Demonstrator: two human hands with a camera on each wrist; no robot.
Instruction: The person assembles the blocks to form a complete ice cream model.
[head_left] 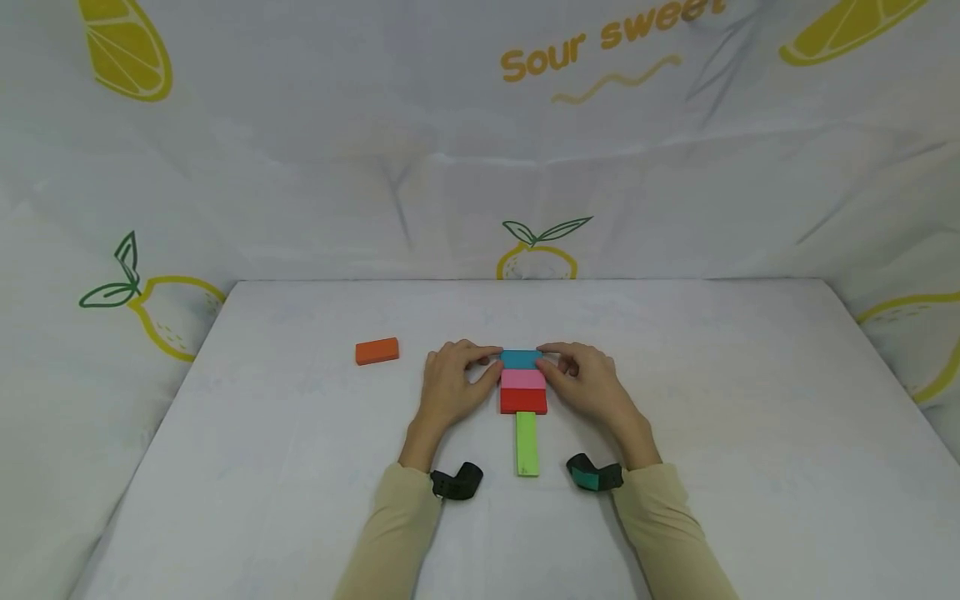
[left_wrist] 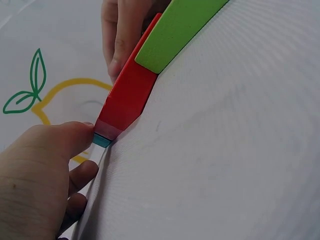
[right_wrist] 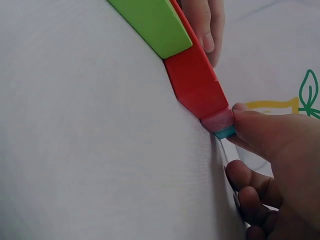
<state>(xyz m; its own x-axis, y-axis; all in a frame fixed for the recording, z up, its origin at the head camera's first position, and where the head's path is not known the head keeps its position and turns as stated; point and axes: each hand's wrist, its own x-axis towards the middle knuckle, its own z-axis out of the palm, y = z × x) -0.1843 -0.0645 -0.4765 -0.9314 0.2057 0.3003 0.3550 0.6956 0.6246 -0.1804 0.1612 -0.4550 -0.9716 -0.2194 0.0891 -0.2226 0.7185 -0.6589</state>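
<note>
A blue block (head_left: 521, 360) lies at the far end of a row of flat coloured blocks on the table. My left hand (head_left: 453, 375) holds its left end between thumb and index finger. At the opposite end, the thumb and index finger of my right hand (head_left: 588, 379) grip it too. Right against its near side is a pink block (head_left: 522, 379), followed by a red block (head_left: 523, 401). A green block (head_left: 527, 444) points lengthwise toward me from the red one's middle. In both wrist views only a small end of the blue block (left_wrist: 101, 140) shows beside the thumb.
An orange block (head_left: 377, 351) lies apart on the left, slightly turned. The white table (head_left: 750, 417) ends at a back edge, where a lemon-printed cloth (head_left: 300, 183) hangs. Dark wrist devices (head_left: 459, 483) sit on the inner side of both wrists, near the green block.
</note>
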